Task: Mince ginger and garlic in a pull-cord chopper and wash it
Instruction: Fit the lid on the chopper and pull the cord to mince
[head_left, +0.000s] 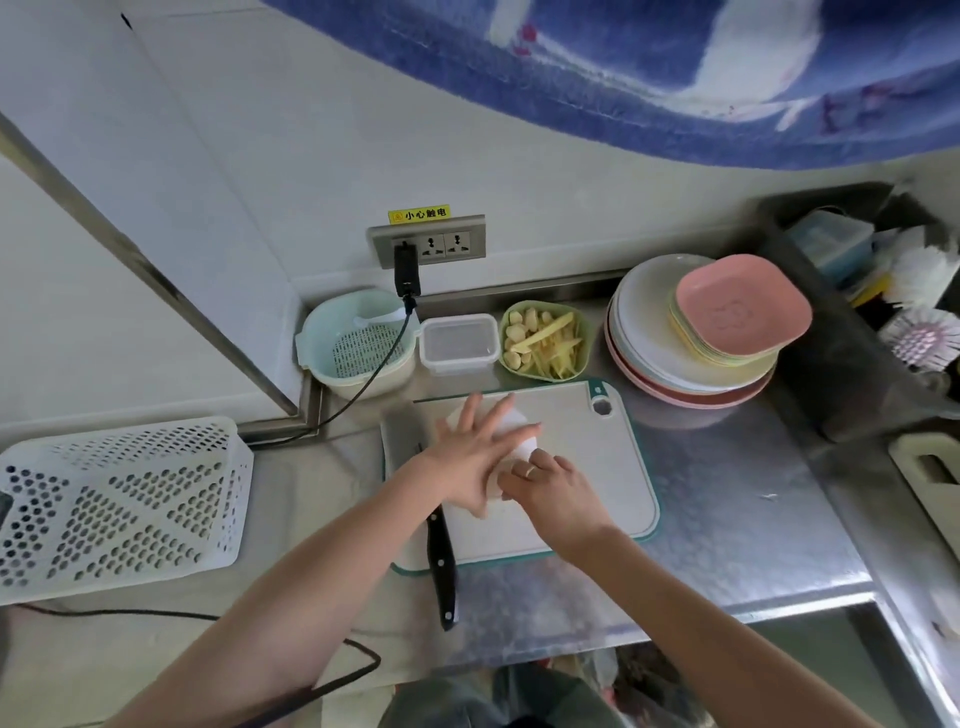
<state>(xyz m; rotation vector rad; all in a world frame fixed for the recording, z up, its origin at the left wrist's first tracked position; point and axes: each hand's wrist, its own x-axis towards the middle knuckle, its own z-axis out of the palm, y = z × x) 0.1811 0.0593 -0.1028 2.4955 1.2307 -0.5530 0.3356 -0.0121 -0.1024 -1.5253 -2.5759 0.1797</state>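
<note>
Head view, looking down on a stainless steel tabletop (727, 499). On it, a light grey cutting board with teal rim (582, 447), and on this board a round white plastic pull-cord chopper (519, 434), mostly covered by both hands. Left hand (475, 449) flat on the chopper lid, fingers straight and spread, pressing down. Right hand (548, 483) with a ring, at the near right side of the chopper, fingers curled and pinching something at the lid; cord handle itself hidden, cannot tell more. Black-handled kitchen knife (441, 566) lying along the left edge of the board, blade partly under the left wrist.

Behind the board, a pale green dish with peeled garlic cloves and yellow ginger strips (545, 343), not yet in the chopper as far as visible. Just beside it to the left, a clear rectangular plastic box with lid (458, 344), then a mint green round colander bowl (358, 345). On the right, a stack of round and square pastel plates, pink on top (727, 322). On the left, a white perforated plastic basket (119, 504).

On the wall, a grey socket strip with a black plug (431, 244); above it a yellow label (420, 214) reading "小心触电".
</note>
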